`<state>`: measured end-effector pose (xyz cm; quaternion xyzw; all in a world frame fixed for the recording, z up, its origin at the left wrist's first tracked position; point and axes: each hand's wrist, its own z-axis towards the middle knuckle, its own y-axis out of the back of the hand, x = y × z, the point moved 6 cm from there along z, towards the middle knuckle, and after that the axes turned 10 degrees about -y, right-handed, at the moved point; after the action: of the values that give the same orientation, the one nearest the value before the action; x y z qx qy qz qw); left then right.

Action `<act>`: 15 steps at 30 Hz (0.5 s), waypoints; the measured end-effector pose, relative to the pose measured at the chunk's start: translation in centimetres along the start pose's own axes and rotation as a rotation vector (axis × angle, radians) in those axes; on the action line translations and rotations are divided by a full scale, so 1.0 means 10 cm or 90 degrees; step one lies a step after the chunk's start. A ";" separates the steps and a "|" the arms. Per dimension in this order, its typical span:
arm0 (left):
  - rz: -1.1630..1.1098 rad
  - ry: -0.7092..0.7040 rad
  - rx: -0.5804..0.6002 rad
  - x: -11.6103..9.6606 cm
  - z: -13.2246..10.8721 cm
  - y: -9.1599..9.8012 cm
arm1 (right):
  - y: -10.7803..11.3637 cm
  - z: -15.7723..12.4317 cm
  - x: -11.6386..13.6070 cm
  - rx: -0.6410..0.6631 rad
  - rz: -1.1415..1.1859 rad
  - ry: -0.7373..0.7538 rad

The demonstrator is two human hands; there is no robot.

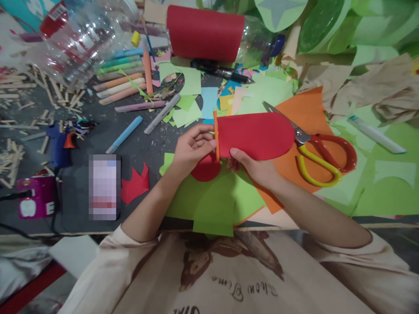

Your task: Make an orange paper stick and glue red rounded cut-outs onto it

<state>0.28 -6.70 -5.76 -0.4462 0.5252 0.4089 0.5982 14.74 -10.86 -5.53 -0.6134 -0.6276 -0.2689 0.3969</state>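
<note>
My right hand [250,163] grips the lower edge of a red paper piece [258,133] with one rounded end, thumb on top and fingers beneath. Along its straight left end lies a narrow orange paper strip [216,137]. My left hand [198,146] pinches that strip between thumb and fingers. Under the left hand a red round piece [206,169] shows in part. Scissors [303,137] with red and yellow handles lie to the right, one blade partly hidden behind the red piece. Orange paper [304,109] and green paper [203,200] lie below.
A red-wrapped plastic bottle [206,32] lies at the back, with a black pen [225,72] before it. Several chalk-like sticks [121,85], a blue glue gun [59,144], a phone [104,187] and a red crown-shaped cutout [135,183] are on the left. Crumpled brown paper [376,87] sits right.
</note>
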 end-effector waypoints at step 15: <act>0.020 -0.011 -0.002 -0.02 -0.01 0.00 | 0.00 0.00 -0.02 0.016 -0.014 -0.002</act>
<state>0.27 -6.79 -5.61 -0.4355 0.5262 0.4228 0.5956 14.73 -10.96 -5.67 -0.6018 -0.6382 -0.2648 0.4005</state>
